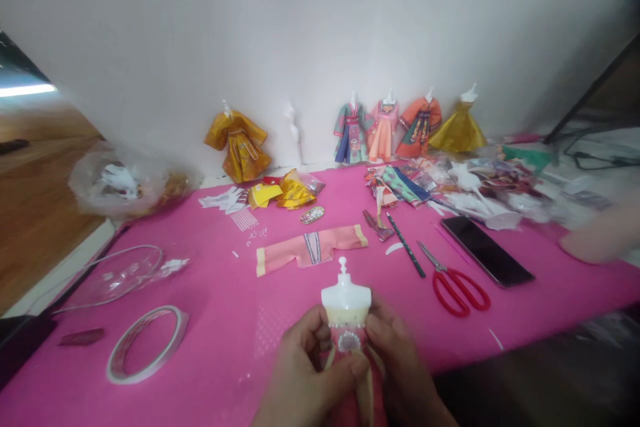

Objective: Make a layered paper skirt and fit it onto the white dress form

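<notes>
A small white doll torso [346,295] stands upright between my hands, dressed in a cream band and a red-pink skirt [350,392] with a silvery ornament at the waist. My left hand [313,370] is closed on the dressed doll from the left, its thumb over the skirt front below the ornament. From the right, my right hand [400,363] grips the doll's waist, its thumb beside the ornament. Just beyond the doll, a pink jacket piece [313,248] with cream cuffs lies flat on the pink mat [215,320].
Red scissors [453,283], a black phone [485,250] and a dark pencil [406,245] lie right. A tape roll [149,345] is left. Dressed dolls [353,133] line the wall behind fabric scraps [465,187]. Someone's blurred limb [605,230] reaches over the right edge.
</notes>
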### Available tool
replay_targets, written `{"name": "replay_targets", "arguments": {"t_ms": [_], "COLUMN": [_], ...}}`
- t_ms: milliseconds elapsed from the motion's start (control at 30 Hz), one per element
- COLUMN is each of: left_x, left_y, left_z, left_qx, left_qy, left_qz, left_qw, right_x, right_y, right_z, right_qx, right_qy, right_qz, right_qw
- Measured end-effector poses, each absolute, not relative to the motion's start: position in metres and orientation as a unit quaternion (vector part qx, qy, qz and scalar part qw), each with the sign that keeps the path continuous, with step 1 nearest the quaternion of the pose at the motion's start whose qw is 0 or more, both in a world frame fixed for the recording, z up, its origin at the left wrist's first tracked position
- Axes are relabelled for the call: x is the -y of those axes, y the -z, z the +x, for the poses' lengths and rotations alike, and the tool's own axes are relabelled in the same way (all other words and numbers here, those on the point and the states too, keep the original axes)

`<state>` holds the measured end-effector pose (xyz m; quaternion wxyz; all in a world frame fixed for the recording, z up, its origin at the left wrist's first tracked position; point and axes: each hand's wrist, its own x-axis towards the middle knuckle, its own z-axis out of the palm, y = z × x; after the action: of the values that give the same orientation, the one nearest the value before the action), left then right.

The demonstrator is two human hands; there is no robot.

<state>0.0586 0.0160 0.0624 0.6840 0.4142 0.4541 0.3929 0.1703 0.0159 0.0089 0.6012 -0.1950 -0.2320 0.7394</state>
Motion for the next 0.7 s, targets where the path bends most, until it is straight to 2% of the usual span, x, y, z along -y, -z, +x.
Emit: {"name": "replay_targets", "arguments": {"t_ms": [467,700], "left_x": [-0.017,-0.015], "left_y": [-0.052,-0.057], "left_z": [0.055,0.055], "left_qx": [-0.405,-0.455], "left_qy": [-0.403,-0.383], "left_qz": [0.418,0.420], "left_qw": [0.706,0.686], "right_x": [-0.018,-0.017], "right_y": [-0.011,-0.016], "right_z": [0.171,0.172], "right_qx": [0.233,0.238], "right_qy": [-0.742,-0.732], "right_qz": [-0.168,-0.237], "right_qw": [0.606,0.593]}}
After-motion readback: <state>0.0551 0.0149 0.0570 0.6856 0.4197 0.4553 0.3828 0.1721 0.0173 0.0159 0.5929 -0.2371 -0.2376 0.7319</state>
